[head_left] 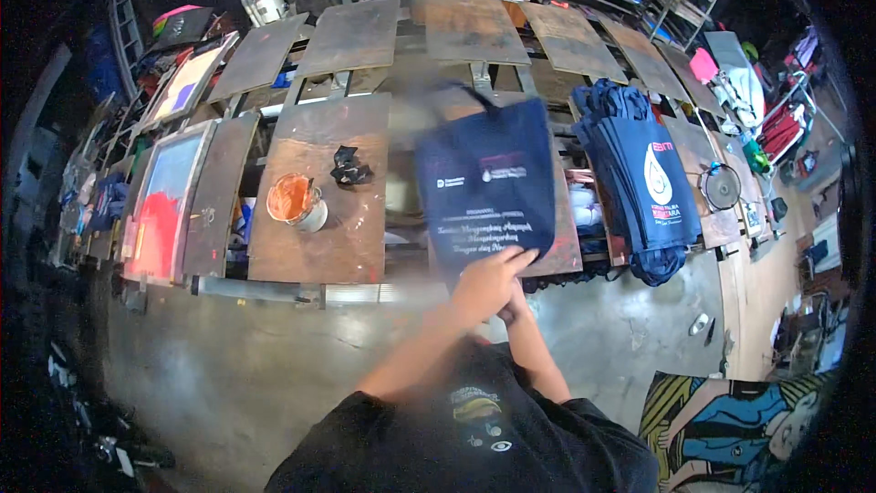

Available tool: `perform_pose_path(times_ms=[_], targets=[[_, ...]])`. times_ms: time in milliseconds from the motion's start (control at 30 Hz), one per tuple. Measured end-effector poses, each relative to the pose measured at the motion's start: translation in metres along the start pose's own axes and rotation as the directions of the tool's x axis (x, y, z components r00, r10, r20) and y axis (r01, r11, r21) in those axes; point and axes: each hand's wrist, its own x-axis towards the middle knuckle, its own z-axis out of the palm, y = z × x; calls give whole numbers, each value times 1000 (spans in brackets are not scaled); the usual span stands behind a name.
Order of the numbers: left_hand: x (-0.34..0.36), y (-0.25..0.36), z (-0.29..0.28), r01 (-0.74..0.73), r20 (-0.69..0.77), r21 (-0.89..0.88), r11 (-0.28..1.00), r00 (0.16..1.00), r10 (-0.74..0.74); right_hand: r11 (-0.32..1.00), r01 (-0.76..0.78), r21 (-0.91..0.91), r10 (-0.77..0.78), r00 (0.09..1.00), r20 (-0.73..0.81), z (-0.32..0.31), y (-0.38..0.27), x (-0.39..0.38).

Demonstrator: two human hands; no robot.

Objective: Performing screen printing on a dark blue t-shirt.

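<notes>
- Navy tote bag (pixel 484 164) is over the near board (pixel 570 260), right of centre.
- My left hand (pixel 485 288) laps its near edge; my right hand (pixel 516 304) sits close below, mostly hidden — whether either pinches the cloth, I can't tell.
- I'd keep that edge level and the panel taut, so nothing creases.
- Soft-looking cloth, pale print (pixel 479 230), floppy strap (pixel 485 105) — against flat, stained wood.

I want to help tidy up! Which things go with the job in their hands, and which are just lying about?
With the job:
- navy bag, at the left hand and right hand
- probably the pile of matching bags

Seemingly just lying about:
- crumpled black scrap
- ladder
- cartoon picture
</notes>
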Motion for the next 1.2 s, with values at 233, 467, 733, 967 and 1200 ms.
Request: perform_pose_path(times_ms=[233, 467, 733, 967, 1200], targets=[[-34, -22, -28, -14, 21, -172, 985, 1000, 18, 982, 126, 144, -117, 991, -68, 11, 28, 0], [-38, -101, -120, 2, -237, -233, 972, 970, -59, 421, 582, -695, -791, 611, 33, 21, -1, -2], [-55, -133, -147, -173, -60, 53, 984, 983, 176, -611, 451, -651, -369, 565, 738, 163, -57, -23], [-50, -114, -183, -258, -402, 67, 964, 877, 262, -81, 747, -659, 99, 664, 741, 171, -77, 5], [-23, -143, -144, -275, -716, -514, 812, 659, -231, 496, 817, -294, -769, 571, 288, 91, -134, 42]])
